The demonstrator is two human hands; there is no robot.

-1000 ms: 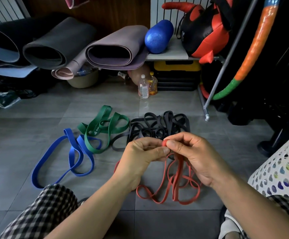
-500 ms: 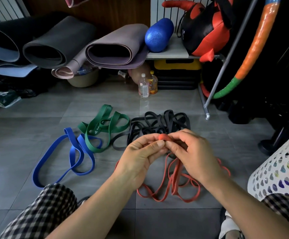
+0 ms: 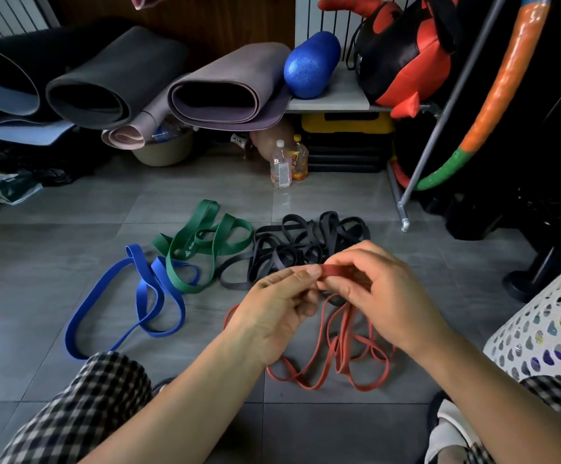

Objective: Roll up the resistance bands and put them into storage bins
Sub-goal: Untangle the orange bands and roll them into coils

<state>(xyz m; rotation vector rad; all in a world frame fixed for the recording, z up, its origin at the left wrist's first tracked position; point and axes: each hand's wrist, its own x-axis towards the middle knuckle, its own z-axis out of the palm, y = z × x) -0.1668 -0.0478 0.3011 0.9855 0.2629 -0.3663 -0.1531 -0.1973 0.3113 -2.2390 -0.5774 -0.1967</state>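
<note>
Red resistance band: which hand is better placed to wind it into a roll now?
Probably the right hand. It holds the red resistance band on the side where the loose loops hang down, while the left hand pinches the end and can anchor it.

Red band (image 3: 336, 360), blue band (image 3: 111, 316), green band (image 3: 202, 249).

Home gym storage corner. Rolled foam exercise mats (image 3: 115, 85) stacked at back, blue foam roller (image 3: 310, 63) on white shelf (image 3: 336, 98), red-black punching bag (image 3: 403, 58), orange-green padded hoop (image 3: 493, 95). Grey tiled floor (image 3: 54, 249) strewn with blue, green, black, red rubber resistance bands (image 3: 205, 242).
</note>
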